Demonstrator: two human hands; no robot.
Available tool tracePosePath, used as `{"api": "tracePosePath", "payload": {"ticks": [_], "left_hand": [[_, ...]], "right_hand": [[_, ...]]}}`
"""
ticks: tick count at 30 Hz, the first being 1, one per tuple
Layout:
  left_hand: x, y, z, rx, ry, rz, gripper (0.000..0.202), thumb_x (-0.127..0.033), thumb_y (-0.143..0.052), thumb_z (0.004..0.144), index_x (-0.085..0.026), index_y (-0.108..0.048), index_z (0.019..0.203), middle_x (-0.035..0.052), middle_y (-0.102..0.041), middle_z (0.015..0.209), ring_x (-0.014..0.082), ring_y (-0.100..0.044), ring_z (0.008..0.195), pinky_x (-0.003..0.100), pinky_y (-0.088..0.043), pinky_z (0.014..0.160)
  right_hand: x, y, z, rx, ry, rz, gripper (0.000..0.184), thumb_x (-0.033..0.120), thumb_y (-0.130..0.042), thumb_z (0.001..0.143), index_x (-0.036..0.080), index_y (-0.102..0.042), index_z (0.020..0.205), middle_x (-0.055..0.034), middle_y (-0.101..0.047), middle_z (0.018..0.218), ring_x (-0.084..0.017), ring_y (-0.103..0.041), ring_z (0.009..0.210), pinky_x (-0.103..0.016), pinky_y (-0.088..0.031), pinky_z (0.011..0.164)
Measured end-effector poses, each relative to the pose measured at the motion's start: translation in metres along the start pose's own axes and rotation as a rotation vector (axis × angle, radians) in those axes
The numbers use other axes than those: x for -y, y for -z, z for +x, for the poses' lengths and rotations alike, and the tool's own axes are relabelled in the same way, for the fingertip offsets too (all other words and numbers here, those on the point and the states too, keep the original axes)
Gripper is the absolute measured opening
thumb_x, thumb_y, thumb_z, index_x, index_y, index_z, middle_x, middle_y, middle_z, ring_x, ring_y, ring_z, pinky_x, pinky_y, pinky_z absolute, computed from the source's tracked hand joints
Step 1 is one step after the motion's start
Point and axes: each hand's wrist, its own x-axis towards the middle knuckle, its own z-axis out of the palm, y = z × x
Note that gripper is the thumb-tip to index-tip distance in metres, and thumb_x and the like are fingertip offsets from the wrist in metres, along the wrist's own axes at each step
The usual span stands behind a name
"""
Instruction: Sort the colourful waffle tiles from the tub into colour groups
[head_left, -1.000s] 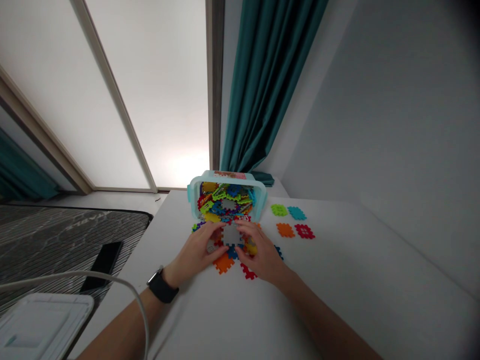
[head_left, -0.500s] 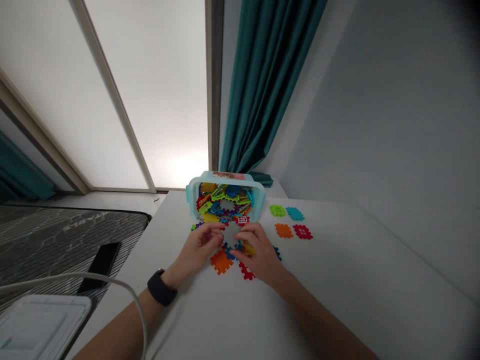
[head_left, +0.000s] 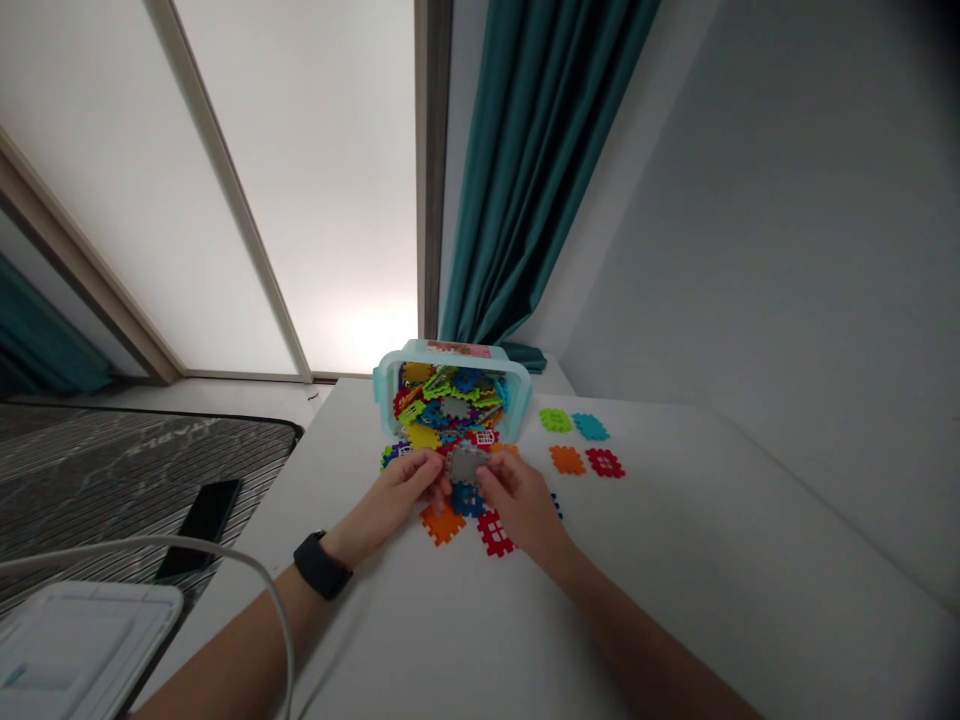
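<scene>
The left hand [head_left: 401, 487] and the right hand [head_left: 523, 503] come together above the middle of the counter [head_left: 675, 570], their fingertips pinching opposite edges of a grey interlocking plastic puzzle piece [head_left: 466, 464], which seems held up where both hands can turn it. Beneath them lie a blue piece [head_left: 466, 499], an orange piece [head_left: 442, 524] and a red piece [head_left: 495, 533]. Near the counter's far edge, a teal-rimmed plastic tub [head_left: 450, 367] lies tipped with its open side toward the hands, probably to keep its jumble of pieces within reach; a few have spilled past the rim. To its right, a green piece [head_left: 556, 420], a teal piece [head_left: 590, 427], a second orange piece [head_left: 568, 459] and a second red piece [head_left: 604, 462] sit spaced apart, seemingly kept separate from the heap. A black phone [head_left: 199, 515] lies on a striped mattress [head_left: 112, 470] beyond the counter's left edge.
</scene>
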Motion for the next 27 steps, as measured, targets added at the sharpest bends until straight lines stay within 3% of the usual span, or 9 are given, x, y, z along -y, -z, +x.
{"api": "tracePosePath", "payload": {"ticks": [3,6,14,19,22,27], "left_hand": [[-0.003,0.000,-0.001,-0.007,-0.026,0.096,0.040,-0.055,-0.067,0.085,-0.016,-0.060,0.084,0.0014,-0.065,0.074,0.0112,-0.055,0.060,0.024,-0.043,0.060],[-0.003,0.001,-0.001,-0.015,-0.016,0.119,0.039,-0.054,-0.067,0.084,-0.016,-0.059,0.080,0.0009,-0.064,0.072,0.0113,-0.054,0.060,0.024,-0.042,0.059],[0.003,0.002,0.000,-0.025,0.022,-0.054,0.038,-0.050,-0.076,0.079,-0.015,-0.063,0.087,0.0006,-0.062,0.073,0.0107,-0.055,0.062,0.024,-0.044,0.061],[0.004,0.002,0.001,-0.028,0.000,-0.046,0.038,-0.048,-0.074,0.080,-0.015,-0.063,0.095,0.0003,-0.064,0.070,0.0121,-0.057,0.063,0.025,-0.045,0.063],[0.006,0.003,0.002,-0.049,-0.082,0.058,0.035,-0.048,-0.070,0.083,-0.016,-0.062,0.097,-0.0003,-0.062,0.070,0.0131,-0.056,0.063,0.027,-0.045,0.064],[0.009,0.004,0.000,-0.140,-0.339,0.459,0.019,-0.037,-0.060,0.091,-0.018,-0.063,0.096,0.0035,-0.064,0.083,0.0172,-0.059,0.077,0.030,-0.048,0.071]], "right_hand": [[0.002,-0.005,0.002,0.038,-0.275,0.251,0.037,0.055,-0.057,0.090,0.023,-0.053,0.073,0.0016,-0.061,0.057,-0.014,-0.050,0.042,-0.026,-0.039,0.041],[0.007,-0.007,0.002,0.045,-0.364,0.350,0.040,0.061,-0.064,0.082,0.022,-0.055,0.073,0.0006,-0.065,0.057,-0.012,-0.050,0.039,-0.024,-0.037,0.036],[0.020,-0.007,-0.002,0.069,-0.393,0.456,0.047,0.066,-0.063,0.080,0.020,-0.056,0.069,0.0006,-0.065,0.055,-0.010,-0.050,0.038,-0.020,-0.037,0.035],[0.017,-0.007,-0.002,0.089,-0.393,0.439,0.049,0.066,-0.061,0.082,0.020,-0.056,0.067,0.0005,-0.063,0.054,-0.008,-0.047,0.038,-0.019,-0.035,0.035],[0.012,-0.010,-0.001,0.107,-0.420,0.471,0.053,0.072,-0.058,0.081,0.020,-0.056,0.072,-0.0011,-0.064,0.060,-0.011,-0.053,0.042,-0.021,-0.038,0.034],[0.005,-0.014,-0.003,0.157,-0.390,0.583,0.057,0.074,-0.048,0.087,0.019,-0.056,0.102,-0.0029,-0.065,0.074,-0.016,-0.065,0.058,-0.025,-0.052,0.043]]}}
